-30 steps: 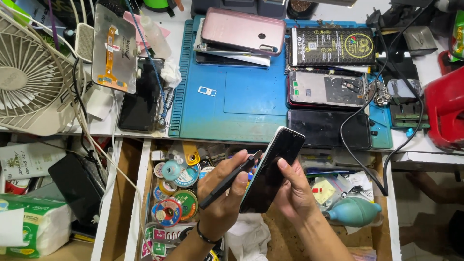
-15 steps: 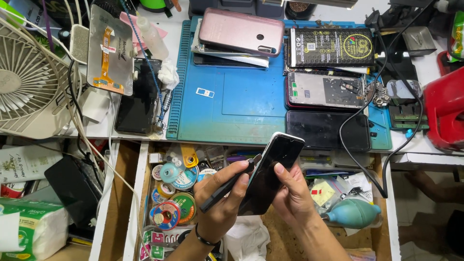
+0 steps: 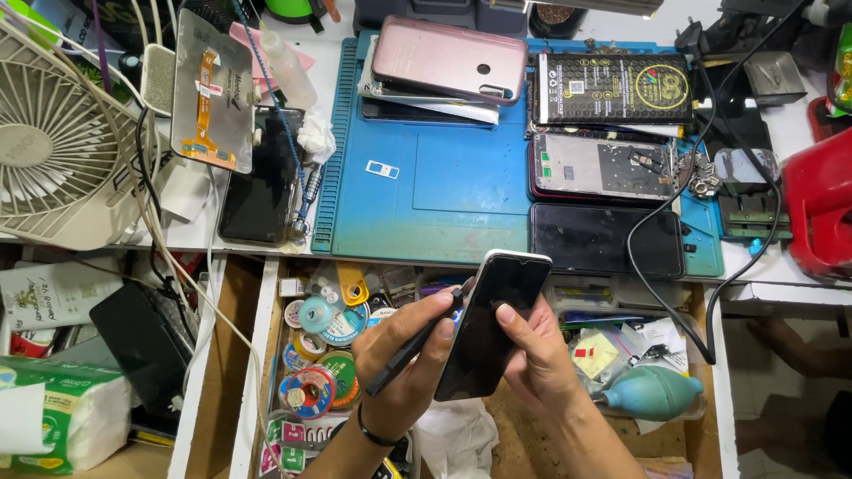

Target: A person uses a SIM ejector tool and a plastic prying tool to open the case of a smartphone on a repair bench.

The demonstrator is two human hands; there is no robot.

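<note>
Over near drawer [image 3: 266, 355], right hand [image 3: 532, 364] grips phone [image 3: 493, 324], now tilted more upright. Left hand [image 3: 408, 364] pinches black tool [image 3: 413, 344], tip at phone's left edge; prying prob. underway.

From my feed, the black phone [image 3: 493, 324] hides most of my right hand [image 3: 532, 364] and the tip of the dark tool [image 3: 413, 346] where they meet. Both forearms run off the bottom edge. The white fan [image 3: 49, 142] is cut by the left edge, the red container [image 3: 821, 204] by the right. Drawer [image 3: 266, 355] contents under the hands stay hidden; tape rolls [image 3: 315, 355] are too small to sort.
</note>
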